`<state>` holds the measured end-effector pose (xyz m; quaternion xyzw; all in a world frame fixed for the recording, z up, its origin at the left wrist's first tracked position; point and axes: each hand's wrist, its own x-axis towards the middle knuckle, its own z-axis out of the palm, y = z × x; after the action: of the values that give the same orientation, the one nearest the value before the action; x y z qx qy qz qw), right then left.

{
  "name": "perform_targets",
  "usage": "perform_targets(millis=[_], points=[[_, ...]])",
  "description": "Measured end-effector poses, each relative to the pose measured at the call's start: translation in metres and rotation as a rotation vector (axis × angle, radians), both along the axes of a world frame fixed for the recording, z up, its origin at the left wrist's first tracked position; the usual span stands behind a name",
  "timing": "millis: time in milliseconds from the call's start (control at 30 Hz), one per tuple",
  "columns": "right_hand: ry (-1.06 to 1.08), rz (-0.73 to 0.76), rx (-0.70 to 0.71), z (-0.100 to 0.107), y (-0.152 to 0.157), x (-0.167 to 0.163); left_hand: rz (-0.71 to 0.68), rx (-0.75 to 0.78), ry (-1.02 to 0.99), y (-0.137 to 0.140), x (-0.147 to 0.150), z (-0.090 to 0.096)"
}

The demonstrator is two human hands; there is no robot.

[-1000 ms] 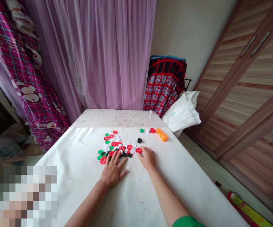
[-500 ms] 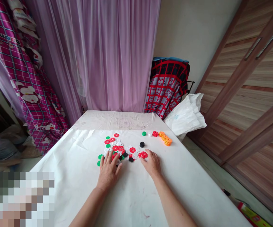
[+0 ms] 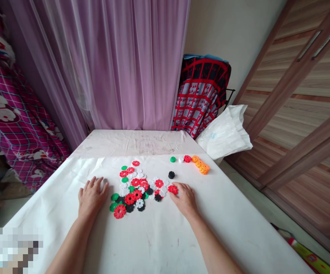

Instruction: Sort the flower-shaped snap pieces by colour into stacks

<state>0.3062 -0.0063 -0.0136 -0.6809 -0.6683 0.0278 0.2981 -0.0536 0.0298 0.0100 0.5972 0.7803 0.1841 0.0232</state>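
Note:
Red, white, green and black notched plastic discs, like flower-shaped building pieces, lie in a loose pile (image 3: 136, 195) on the white-covered table (image 3: 142, 243). To the left of the pile rests my left hand (image 3: 93, 196), palm down, fingers apart and holding nothing. At the pile's right edge, my right hand (image 3: 184, 198) has its thumb and fingertips closed on a red notched disc (image 3: 172, 189); whether more discs sit beneath it I cannot tell. Just beyond the right hand stands a small black stack of discs (image 3: 171, 175).
Toward the back right are a green stack (image 3: 173, 159), a white stack (image 3: 181, 160), a red stack (image 3: 187, 158) and a chain of orange discs (image 3: 201, 166). A white bag (image 3: 226, 131) leans by the table's right edge. Wooden wardrobe doors (image 3: 302, 95) stand at the right.
My left hand has moved off the pile to the left, uncovering discs beneath it. The right hand stays at the red disc. The view has shifted slightly.

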Motion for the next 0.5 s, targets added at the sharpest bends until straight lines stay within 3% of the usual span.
perform_targets(millis=[167,333,500], points=[[-0.071,-0.039,0.067,-0.005,0.004,0.002,-0.053,-0.043,0.033,0.004,0.0,0.001],[-0.12,-0.166,0.099,-0.01,0.006,0.026,-0.052,-0.04,0.006,0.002,-0.003,0.0],[-0.1,-0.095,0.205,-0.002,0.003,0.026,-0.07,-0.022,0.009,0.002,-0.003,0.0]])
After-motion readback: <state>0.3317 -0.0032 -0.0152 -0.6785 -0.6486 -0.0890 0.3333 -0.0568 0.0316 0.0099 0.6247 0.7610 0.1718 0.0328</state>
